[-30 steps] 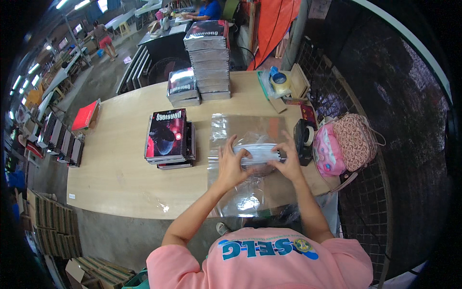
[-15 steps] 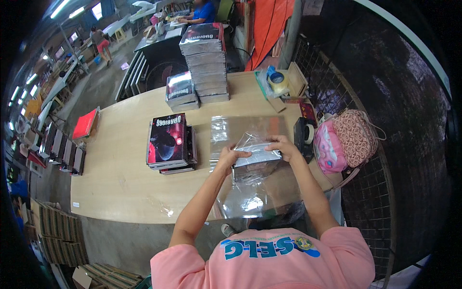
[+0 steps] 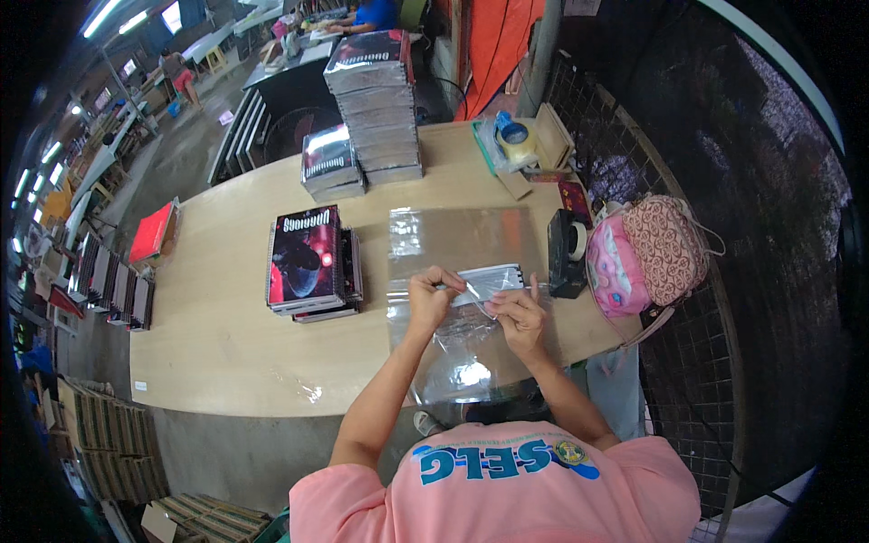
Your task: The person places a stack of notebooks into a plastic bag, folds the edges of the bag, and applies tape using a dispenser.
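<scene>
In front of me a spiral-bound notebook (image 3: 493,274), pale side up, lies under clear plastic on a pile of clear plastic sheets (image 3: 425,231). My left hand (image 3: 431,299), at the notebook's left end, has its fingers pinched on a folded edge of the plastic wrap (image 3: 477,291). My right hand (image 3: 520,317) is over the notebook's near right part, thumb and fingers closed on the same wrap, with one finger raised. To the left is a short stack of dark red-and-black spiral notebooks (image 3: 308,258).
At the far side stand a tall stack of plastic-wrapped notebooks (image 3: 376,113) and a lower one (image 3: 331,163). On the right are a black tape dispenser (image 3: 567,258), a pink-and-brown bag (image 3: 652,253) and tape rolls (image 3: 516,140). A red bundle (image 3: 154,233) rests at the left edge.
My right hand has moved from the notebook's far right corner to its near side. My left hand has shifted slightly, and a fold of plastic is now pulled between both hands.
</scene>
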`<state>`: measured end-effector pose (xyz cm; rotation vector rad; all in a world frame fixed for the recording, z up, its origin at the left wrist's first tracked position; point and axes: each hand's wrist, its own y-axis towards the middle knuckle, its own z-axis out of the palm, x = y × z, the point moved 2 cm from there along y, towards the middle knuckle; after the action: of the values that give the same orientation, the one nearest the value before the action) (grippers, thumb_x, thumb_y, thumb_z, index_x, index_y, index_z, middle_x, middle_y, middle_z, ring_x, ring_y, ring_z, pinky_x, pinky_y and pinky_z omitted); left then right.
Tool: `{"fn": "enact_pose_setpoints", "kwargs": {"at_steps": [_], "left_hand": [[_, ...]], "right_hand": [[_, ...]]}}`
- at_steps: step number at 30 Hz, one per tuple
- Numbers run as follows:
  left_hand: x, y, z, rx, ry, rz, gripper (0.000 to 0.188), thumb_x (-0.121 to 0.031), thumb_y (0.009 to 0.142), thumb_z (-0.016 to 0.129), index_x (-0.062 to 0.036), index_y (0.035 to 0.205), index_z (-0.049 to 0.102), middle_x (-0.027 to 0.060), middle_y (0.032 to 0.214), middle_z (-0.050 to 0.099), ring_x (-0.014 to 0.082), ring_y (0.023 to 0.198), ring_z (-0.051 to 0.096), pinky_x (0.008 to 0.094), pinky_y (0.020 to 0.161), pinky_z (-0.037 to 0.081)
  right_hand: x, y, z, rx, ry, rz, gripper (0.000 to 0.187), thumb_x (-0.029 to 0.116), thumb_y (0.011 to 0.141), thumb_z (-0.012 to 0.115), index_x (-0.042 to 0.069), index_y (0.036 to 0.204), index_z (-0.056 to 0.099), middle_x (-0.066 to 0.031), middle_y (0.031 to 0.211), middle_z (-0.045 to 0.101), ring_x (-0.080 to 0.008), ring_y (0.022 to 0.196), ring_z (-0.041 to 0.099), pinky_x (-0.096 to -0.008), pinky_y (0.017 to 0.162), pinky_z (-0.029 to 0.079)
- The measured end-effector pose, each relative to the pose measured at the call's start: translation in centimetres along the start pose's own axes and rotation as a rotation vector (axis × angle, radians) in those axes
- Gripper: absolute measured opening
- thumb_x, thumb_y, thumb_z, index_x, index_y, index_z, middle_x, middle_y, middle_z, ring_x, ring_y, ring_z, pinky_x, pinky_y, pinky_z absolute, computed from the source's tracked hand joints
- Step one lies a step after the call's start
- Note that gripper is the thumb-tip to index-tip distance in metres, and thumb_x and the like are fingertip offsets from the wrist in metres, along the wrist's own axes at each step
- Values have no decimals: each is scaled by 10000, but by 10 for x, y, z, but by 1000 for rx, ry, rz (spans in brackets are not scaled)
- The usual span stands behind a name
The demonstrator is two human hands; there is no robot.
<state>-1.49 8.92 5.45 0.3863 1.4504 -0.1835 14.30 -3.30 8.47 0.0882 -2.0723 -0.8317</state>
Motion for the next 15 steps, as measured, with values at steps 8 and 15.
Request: {"fn": "enact_pose_setpoints", "kwargs": {"at_steps": [8,15], "left_hand": [[-60,37,-6,693,428,-122,647,-202,683,820,-8,1259,599,179,1149,657,257,1036,632,337,932,486],[-70,29,8,645,1095,191,701,-373,606,807,-31,1190,623,194,1059,627,387,967,631,448,845,522]], "right_hand": [[-48,-35,13,64,-511,-494,327,57,773,689,177,1072,738,-18,1163,632,-166,1189,579,-585,1169,166],[-56,-9,-51,-143,-384,-33,355,107,765,720,31,1110,692,-168,1214,582,-268,1113,556,-502,978,402]]}}
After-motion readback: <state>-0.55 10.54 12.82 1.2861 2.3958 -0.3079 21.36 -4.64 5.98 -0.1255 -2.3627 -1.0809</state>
